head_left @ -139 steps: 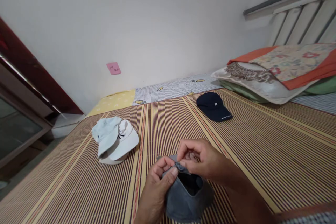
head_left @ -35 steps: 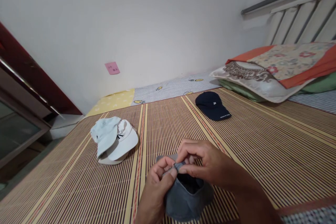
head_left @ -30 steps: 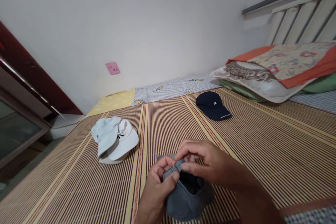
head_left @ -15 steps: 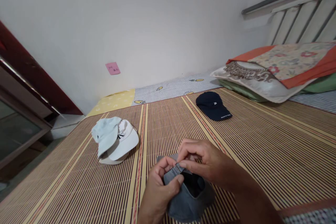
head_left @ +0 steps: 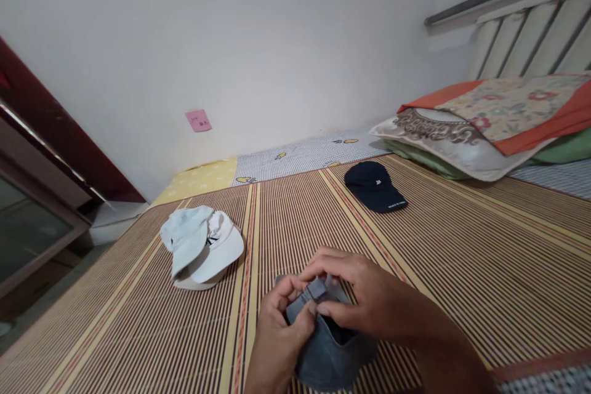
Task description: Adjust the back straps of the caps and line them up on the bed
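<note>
A grey-blue baseball cap (head_left: 330, 354) lies on the striped mat close to me, its back opening and adjuster strap (head_left: 316, 289) turned upward. My left hand (head_left: 284, 332) pinches the strap's left side between thumb and fingers. From the right, my right hand (head_left: 353, 289) grips the same strap, thumb below and fingers curled over the far side. The strap's buckle is partly covered by my fingers. Most of the cap's brim is hidden behind my hands.
Pale caps (head_left: 203, 246) lie stacked at left on the mat (head_left: 295, 215). A navy cap (head_left: 372, 186) sits farther back at right. Pillows (head_left: 462, 135) lie at far right below a radiator (head_left: 535, 37). A pink note (head_left: 198, 120) is on the white wall.
My right hand has shifted its fingers leftward over the strap, and my left thumb has moved up onto it. More of the strap now shows between my hands. The other caps have not moved.
</note>
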The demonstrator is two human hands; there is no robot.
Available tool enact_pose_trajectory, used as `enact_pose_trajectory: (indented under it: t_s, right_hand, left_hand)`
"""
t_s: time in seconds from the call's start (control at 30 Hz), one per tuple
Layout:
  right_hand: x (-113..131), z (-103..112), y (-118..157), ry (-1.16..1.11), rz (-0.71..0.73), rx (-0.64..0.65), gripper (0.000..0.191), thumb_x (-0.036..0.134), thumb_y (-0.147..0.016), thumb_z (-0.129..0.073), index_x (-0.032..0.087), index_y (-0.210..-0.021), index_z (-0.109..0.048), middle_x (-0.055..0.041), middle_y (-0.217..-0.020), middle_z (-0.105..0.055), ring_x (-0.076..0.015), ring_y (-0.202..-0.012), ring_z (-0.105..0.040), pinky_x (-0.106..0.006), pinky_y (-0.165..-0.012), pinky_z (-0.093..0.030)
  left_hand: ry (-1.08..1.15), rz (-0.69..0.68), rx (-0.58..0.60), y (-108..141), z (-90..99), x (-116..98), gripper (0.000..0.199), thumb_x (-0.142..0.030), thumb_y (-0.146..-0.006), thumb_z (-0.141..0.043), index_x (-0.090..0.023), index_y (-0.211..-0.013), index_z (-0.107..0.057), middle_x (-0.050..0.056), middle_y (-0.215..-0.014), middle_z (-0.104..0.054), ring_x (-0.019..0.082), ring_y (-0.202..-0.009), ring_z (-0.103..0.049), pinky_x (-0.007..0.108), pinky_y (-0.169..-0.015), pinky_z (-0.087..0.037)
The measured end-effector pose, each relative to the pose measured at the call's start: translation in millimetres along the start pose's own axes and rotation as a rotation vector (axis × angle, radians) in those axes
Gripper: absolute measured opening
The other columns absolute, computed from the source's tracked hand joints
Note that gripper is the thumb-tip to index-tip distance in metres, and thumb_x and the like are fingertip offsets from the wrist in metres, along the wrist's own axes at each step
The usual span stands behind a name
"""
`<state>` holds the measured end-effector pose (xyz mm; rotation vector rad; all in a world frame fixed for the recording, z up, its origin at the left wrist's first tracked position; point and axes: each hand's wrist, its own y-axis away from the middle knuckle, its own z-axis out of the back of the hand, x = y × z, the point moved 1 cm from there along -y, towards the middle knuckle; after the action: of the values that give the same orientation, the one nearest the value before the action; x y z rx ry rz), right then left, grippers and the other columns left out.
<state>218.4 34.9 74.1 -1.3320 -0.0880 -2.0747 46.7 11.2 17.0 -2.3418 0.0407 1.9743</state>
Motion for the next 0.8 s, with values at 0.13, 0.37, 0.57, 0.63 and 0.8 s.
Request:
enact_pose_trajectory:
  t_s: [0.13,0.37,0.57,0.63,0.8]
  right_hand:
    - [-3.1,1.3,1.1,-0.027,0.031,0.017,0.036,0.001,-0.077,-0.061,0.025,-0.103,-0.072,0.0018,-0.101,-0.064,-0.0146,-0.095,-0.061,-0.027,-0.085,-0.043]
    - [-6.0,-0.9,1.5,0.03,-0.003,-0.03,0.026,0.004,-0.075,-0.062,0.022,-0.093,-0.068,0.0021,-0.095,-0.064,-0.0151,-0.088,-0.06,-0.028,-0.08,-0.042]
    - [-3.4,-1.3,0.5,0.026,0.022,-0.046,0.024,0.004,-0.075,-0.063,0.021,-0.091,-0.067,0.0029,-0.092,-0.063,-0.0135,-0.086,-0.059,-0.026,-0.077,-0.041]
    - [-2.1,-1.8,0.2,0.014,0.029,-0.049,0.024,0.003,-0.075,-0.063,0.021,-0.091,-0.067,0.0035,-0.092,-0.063,-0.0129,-0.086,-0.058,-0.025,-0.077,-0.041]
    - [0.4,-3.2,-1.3,-0.003,0.026,-0.045,0.028,0.0,-0.074,-0.061,0.021,-0.091,-0.068,0.0039,-0.092,-0.063,-0.0121,-0.086,-0.059,-0.025,-0.077,-0.041]
  left_hand:
    - [0.0,0.025,0.017,1.8,-0.6,-2.5,0.026,-0.039,-0.074,-0.081,-0.019,-0.083,-0.066,-0.001,-0.075,-0.063,0.014,-0.073,-0.056,0.021,-0.067,-0.042]
    - [0.075,0.024,0.07,0.4,0.7,-5.4,0.029,-0.038,-0.08,-0.078,-0.023,-0.086,-0.054,-0.004,-0.075,-0.058,0.012,-0.071,-0.052,0.021,-0.065,-0.041]
    - [-0.028,-0.039,0.024,-1.7,5.5,-3.9,0.026,-0.039,-0.08,-0.077,-0.02,-0.082,-0.059,-0.002,-0.077,-0.059,0.014,-0.075,-0.053,0.022,-0.068,-0.043]
    - [-0.044,-0.061,0.02,-1.2,5.8,-3.2,0.023,-0.037,-0.081,-0.076,-0.02,-0.082,-0.062,-0.001,-0.079,-0.061,0.015,-0.077,-0.056,0.023,-0.07,-0.044]
    - [0.003,-0.052,-0.031,-0.8,6.1,-0.1,0.02,-0.034,-0.08,-0.076,-0.02,-0.081,-0.063,0.0,-0.08,-0.061,0.015,-0.077,-0.056,0.023,-0.071,-0.044]
